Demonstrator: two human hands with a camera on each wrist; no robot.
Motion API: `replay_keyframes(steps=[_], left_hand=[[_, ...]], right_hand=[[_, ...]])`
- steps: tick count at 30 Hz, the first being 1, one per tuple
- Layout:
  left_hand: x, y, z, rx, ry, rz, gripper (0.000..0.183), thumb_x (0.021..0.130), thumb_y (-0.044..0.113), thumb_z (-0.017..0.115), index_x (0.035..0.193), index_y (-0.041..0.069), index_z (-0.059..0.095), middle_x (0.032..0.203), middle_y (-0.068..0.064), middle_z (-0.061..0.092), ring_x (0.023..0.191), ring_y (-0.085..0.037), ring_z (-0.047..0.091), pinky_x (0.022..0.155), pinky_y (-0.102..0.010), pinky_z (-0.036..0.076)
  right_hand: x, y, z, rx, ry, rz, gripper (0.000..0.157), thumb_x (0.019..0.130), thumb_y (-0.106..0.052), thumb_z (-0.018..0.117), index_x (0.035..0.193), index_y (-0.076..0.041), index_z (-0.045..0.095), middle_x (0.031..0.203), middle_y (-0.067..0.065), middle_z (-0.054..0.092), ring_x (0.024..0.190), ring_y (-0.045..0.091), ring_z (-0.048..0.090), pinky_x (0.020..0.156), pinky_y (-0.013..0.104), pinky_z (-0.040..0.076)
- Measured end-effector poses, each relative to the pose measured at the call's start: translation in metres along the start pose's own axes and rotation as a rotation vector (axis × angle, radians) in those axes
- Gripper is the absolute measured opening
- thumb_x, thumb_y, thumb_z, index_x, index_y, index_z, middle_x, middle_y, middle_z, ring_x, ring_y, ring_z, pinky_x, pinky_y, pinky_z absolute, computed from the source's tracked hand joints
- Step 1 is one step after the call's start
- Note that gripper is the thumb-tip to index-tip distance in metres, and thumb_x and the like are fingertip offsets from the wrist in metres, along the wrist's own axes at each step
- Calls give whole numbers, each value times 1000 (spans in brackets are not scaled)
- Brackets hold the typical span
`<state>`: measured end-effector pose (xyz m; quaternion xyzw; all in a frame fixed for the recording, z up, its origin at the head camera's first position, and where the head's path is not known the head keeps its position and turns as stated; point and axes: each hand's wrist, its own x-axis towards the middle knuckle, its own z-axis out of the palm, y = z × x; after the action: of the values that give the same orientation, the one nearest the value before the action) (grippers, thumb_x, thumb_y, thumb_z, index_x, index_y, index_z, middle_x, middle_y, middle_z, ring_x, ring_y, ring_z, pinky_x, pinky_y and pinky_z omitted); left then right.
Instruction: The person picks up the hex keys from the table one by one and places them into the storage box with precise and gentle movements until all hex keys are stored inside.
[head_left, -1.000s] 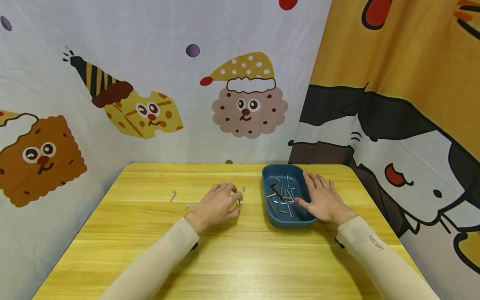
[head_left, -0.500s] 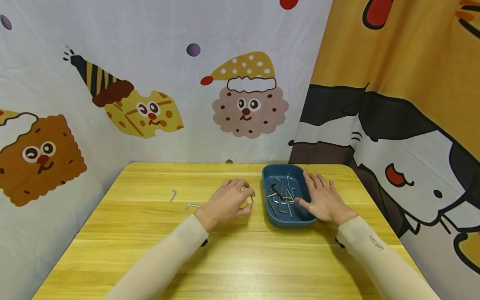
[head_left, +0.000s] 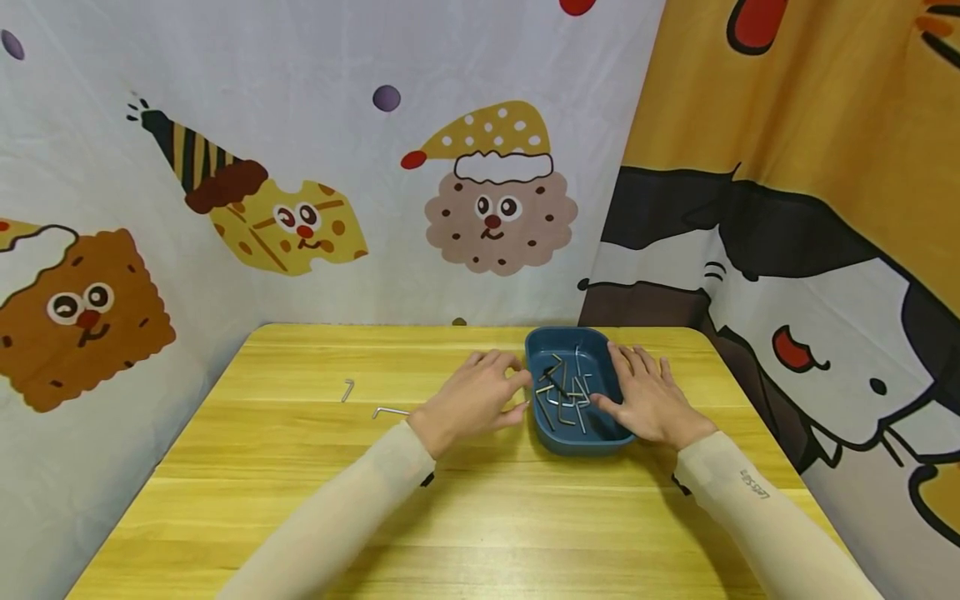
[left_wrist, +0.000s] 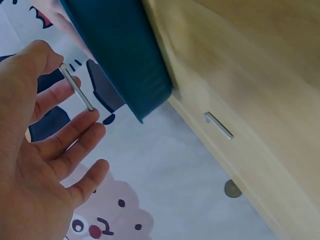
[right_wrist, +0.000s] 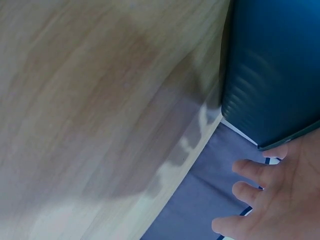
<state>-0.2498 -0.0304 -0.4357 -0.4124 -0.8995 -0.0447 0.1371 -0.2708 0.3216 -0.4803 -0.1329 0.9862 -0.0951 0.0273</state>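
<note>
My left hand (head_left: 474,397) is at the left side of a dark blue plastic tray (head_left: 585,447). In the left wrist view its thumb and fingertips pinch a short silver hex key (left_wrist: 76,87), whose outer end points toward the tray. Several L-shaped hex keys (head_left: 564,403), silver, brassy and black, lie jumbled in the tray. My right hand (head_left: 651,402) rests at the tray's right rim, thumb reaching over it and fingers spread straight along the outside. The right wrist view shows those fingers extended beside the tray wall (right_wrist: 275,75).
On the wooden table (head_left: 480,533), two more hex keys lie to the left, one small key (head_left: 347,390) and one key (head_left: 388,411) partly behind my left wrist. Another key (left_wrist: 218,126) shows in the left wrist view near the back edge. Printed cloth (head_left: 322,67) hangs behind.
My left hand has moved right across the table to the tray's left side, carrying the pinched hex key. The right hand and the tray have stayed in place.
</note>
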Motion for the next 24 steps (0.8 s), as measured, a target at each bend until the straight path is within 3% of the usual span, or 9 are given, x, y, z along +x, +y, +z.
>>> replay_keyframes(steps=[8, 15, 24], left_hand=[[14, 9, -5, 24, -38, 37, 33, 115, 45, 72, 142, 27, 77, 147, -5, 75, 143, -30, 72, 122, -54, 61], [27, 15, -4, 27, -99, 69, 33, 117, 48, 70, 143, 29, 79, 143, -2, 76, 135, -25, 75, 120, -51, 63], [43, 25, -5, 62, -250, 60, 35, 117, 48, 69, 145, 29, 77, 142, -2, 76, 131, -24, 73, 122, -50, 60]], right_hand=[[0, 0, -1, -5, 2, 2, 108, 114, -67, 62, 188, -6, 12, 189, 34, 23, 177, 62, 15, 138, 90, 6], [0, 0, 1, -8, -2, 6, 108, 114, -66, 62, 188, -6, 10, 190, 33, 22, 177, 62, 14, 138, 90, 6], [-1, -2, -1, -17, 16, -7, 107, 115, -66, 61, 187, -5, 12, 189, 34, 25, 176, 63, 16, 137, 91, 9]])
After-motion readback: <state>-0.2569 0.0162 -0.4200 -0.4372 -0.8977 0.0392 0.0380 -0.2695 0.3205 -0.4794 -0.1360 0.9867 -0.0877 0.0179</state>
